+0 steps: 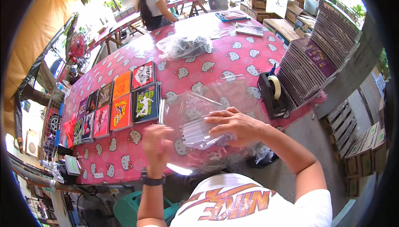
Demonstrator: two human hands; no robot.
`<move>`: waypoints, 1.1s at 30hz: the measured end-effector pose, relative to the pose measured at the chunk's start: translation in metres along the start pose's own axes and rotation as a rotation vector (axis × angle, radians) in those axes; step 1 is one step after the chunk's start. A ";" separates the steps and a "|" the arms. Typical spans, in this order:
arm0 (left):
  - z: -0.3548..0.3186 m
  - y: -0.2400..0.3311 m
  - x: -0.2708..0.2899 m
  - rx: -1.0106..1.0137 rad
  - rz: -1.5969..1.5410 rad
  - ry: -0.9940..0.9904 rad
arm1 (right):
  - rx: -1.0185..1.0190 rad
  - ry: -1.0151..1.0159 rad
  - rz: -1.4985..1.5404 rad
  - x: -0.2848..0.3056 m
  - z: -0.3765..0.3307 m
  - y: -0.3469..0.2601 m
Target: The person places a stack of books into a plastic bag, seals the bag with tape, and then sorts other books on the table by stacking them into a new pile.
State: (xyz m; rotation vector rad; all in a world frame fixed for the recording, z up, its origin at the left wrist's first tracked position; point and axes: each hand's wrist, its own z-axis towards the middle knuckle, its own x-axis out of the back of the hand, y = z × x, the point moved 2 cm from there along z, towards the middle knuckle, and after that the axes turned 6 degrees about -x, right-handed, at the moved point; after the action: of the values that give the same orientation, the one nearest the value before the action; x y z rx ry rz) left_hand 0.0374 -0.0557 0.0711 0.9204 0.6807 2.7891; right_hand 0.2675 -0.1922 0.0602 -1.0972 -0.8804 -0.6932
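In front of me a stack of thin white-edged sheets or booklets [194, 133] lies inside a clear plastic bag [216, 91]; I cannot tell exactly what the stack is. My right hand [235, 126] holds the stack's right side through the film, its fingers laid over the top. To the left of the bag is my left hand [158, 148], raised and smeared by motion, so its fingers cannot be read. It wears a dark wristband [153, 180]. Just beyond it, colourful notebooks [145, 103] lie in two rows of small piles.
A black tape dispenser [272, 96] stands right of the bag, beside tall piles of notebooks [307, 69]. Crumpled clear plastic [185, 47] lies farther back on the pink patterned table [135, 137]. A green plastic stool [129, 208] is below the front edge. Another person [153, 6] sits beyond the table.
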 end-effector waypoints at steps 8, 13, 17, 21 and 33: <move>-0.011 0.002 -0.033 -0.186 0.109 -0.632 | -0.036 -0.145 -0.138 0.001 0.001 -0.004; -0.008 0.005 -0.030 -0.137 0.041 -0.619 | -0.036 -0.142 -0.118 0.001 0.003 -0.006; -0.002 0.006 -0.033 -0.156 0.068 -0.763 | -0.038 -0.145 -0.111 0.000 0.005 -0.008; 0.014 0.014 -0.041 -0.212 0.150 -0.826 | -0.042 -0.131 -0.105 0.008 0.004 -0.012; 0.014 0.016 -0.043 -0.193 0.124 -0.785 | -1.415 0.792 0.125 0.004 -0.195 0.165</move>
State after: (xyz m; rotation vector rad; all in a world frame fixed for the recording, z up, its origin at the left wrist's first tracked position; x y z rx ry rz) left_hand 0.0805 -0.0758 0.0656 1.8722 0.2265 2.2124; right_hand 0.4561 -0.3246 -0.0491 -1.8259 0.5299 -1.5688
